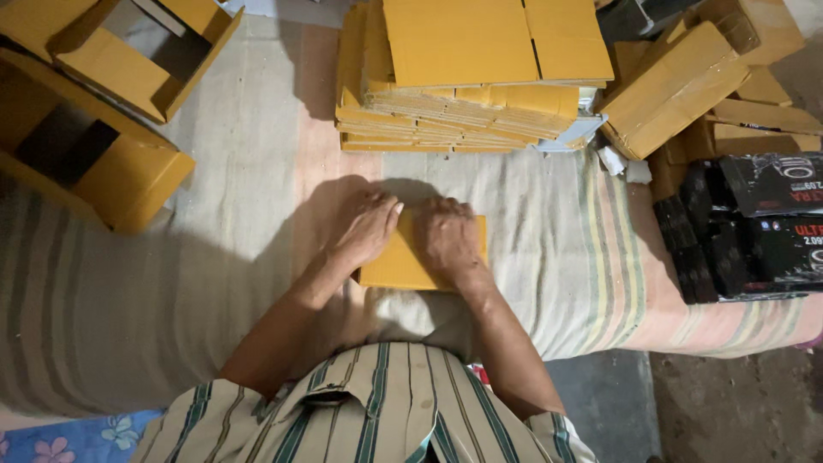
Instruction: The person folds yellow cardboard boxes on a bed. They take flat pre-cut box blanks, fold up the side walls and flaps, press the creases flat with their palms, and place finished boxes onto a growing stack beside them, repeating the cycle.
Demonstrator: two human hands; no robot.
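Both palms pressed flat on small yellow cardboard piece (403,261), lying on striped cloth (549,257). Left hand (364,227) over its left edge, right hand (447,238) over its right half, fingers together, no pinch. Stack of flat cartons (467,77) just beyond fingertips. Black boxes (750,227) well right of right hand; open cartons (103,103) well left of left hand.

Flat yellow cardboard piece (403,261) (on striped cloth)

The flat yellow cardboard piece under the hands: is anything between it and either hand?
Nothing visible. The left hand and the right hand both rest directly on the flat yellow cardboard piece, which lies on the striped cloth. The stack of flat cardboard sits beyond, apart from it.
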